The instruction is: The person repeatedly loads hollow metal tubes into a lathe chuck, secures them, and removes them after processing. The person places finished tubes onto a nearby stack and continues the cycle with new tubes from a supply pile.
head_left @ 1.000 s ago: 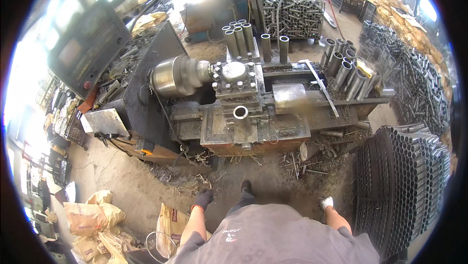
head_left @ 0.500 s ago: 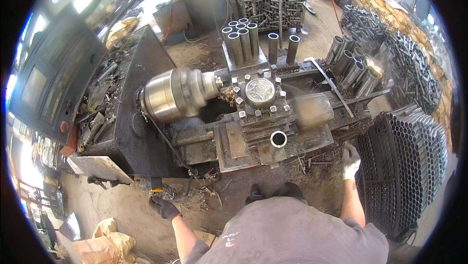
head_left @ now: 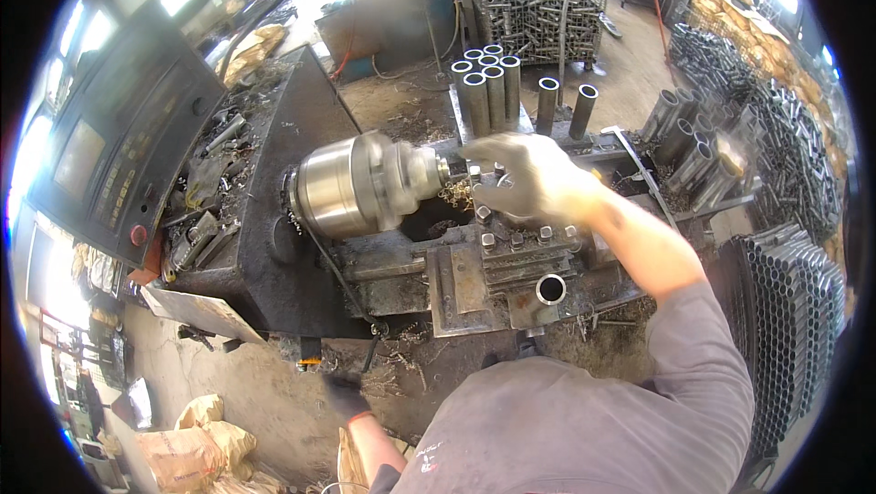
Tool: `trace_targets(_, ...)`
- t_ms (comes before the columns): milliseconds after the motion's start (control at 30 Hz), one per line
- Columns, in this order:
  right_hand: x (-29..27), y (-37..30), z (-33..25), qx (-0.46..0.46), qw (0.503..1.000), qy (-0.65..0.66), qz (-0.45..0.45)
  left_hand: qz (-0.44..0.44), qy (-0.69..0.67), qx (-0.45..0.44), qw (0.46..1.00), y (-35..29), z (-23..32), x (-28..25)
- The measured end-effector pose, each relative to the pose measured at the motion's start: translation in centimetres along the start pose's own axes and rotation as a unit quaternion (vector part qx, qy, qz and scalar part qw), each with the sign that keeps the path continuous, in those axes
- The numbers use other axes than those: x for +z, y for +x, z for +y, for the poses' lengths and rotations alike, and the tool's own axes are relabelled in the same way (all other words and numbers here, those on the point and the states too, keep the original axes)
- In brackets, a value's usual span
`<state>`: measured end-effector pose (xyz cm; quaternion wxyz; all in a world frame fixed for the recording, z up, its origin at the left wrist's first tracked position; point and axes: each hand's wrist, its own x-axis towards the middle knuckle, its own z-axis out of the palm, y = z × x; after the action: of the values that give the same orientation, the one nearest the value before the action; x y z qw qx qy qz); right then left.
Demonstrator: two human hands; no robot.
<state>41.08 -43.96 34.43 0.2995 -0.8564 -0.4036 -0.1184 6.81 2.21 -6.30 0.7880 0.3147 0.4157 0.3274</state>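
Observation:
My right hand [head_left: 525,175], in a pale glove with dark fingers, is raised over the tool post [head_left: 516,239] of a lathe. Thumb and fingers are spread apart, with nothing seen between them, pointing toward the chuck [head_left: 351,186]. The chuck's front part looks smeared, as if spinning. Curled metal shavings [head_left: 456,194] lie below its nose. Down at the left, my left hand [head_left: 347,396], dark-gloved, hangs near an orange-tipped lever [head_left: 310,363]; its fingers are blurred. A short steel tube [head_left: 550,290] stands upright on the carriage front.
Several steel tubes [head_left: 494,97] stand behind the tool post, and more lean [head_left: 691,161] at the right near a long caliper-like tool [head_left: 639,166]. A wire basket [head_left: 538,24] of metal parts is at the back. Stacked tubes [head_left: 796,312] rise at the right; a control panel [head_left: 114,147] stands left.
My right hand has swung from low at the right, beside the lathe bed, up and left over the tool post. My left hand has drawn slightly away from the orange-tipped lever.

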Motion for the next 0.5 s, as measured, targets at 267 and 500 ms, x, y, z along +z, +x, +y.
trace_targets(267, 8.6, 11.7, 6.9, 0.072, 0.879, -0.091, -0.462, -0.144, 0.432, -0.060, 0.888, -4.6, -15.4, -9.3)
trace_targets(500, 7.1, 11.2, 8.3, 0.117, 0.909, 0.223, -0.332, -0.225, 0.683, -0.071, 0.691, -10.1, -15.6, -15.6)
